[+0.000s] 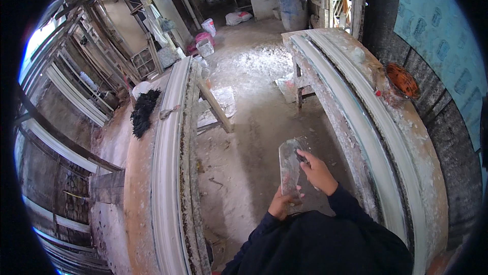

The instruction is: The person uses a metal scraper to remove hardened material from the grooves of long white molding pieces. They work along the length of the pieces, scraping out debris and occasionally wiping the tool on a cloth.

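My left hand grips the lower end of a long flat plate, grey-white and smeared with plaster, tilted up in front of my body. On the plate's right side, my right hand is closed, its fingertips against or very near the surface. Something small and dark shows at those fingers; its kind cannot be made out. On the bench to my right lie long white ribbed mouldings, apart from both hands. Another white moulding runs along the bench to my left.
A black bristly bundle lies on the left bench. An orange-brown bowl sits at the right bench's outer edge. Farther off are a blue barrel, white buckets and a white sack. White debris covers the floor ahead.
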{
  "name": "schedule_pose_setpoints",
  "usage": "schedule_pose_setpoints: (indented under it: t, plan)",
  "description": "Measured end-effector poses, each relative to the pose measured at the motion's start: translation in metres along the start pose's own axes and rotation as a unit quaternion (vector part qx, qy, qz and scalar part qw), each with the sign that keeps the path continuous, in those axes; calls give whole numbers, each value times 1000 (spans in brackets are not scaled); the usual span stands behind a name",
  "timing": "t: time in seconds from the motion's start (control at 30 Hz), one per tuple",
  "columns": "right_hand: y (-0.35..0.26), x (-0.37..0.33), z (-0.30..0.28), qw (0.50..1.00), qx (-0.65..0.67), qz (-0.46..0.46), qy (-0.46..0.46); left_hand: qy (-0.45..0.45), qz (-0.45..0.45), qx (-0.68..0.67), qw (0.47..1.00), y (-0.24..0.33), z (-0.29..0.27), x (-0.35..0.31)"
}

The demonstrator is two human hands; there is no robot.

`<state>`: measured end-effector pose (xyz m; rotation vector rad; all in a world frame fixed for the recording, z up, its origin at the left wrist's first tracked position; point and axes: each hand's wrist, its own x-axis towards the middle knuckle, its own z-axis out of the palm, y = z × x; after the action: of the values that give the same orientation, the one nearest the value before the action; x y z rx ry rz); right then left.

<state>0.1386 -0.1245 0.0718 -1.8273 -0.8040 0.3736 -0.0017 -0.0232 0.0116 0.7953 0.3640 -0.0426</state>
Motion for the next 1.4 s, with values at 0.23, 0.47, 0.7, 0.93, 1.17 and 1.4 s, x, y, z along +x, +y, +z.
schedule_pose_setpoints:
  t: [0.23,0.47,0.7,0.93,1.17,1.4]
  plan:
    - [-17,-62,15,990,-67,-25,-119,42,61,23,997,22,-3,1]
    - [-7,-12,15,1000,-5,-6,-8,-3,6,19,1000,-2,5,-4]
    - [-20,-49,0,994,-6,44,-101,60,48,-63,995,16,-2,-8]
    - [-8,-52,21,996,41,30,-74,66,59,-29,996,16,6,-10]
    - [14,3,4,996,-56,-68,33,25,15,-23,999,6,10,-9]
    - [-7,-61,16,994,-39,15,-103,77,58,-1,995,13,2,-7]
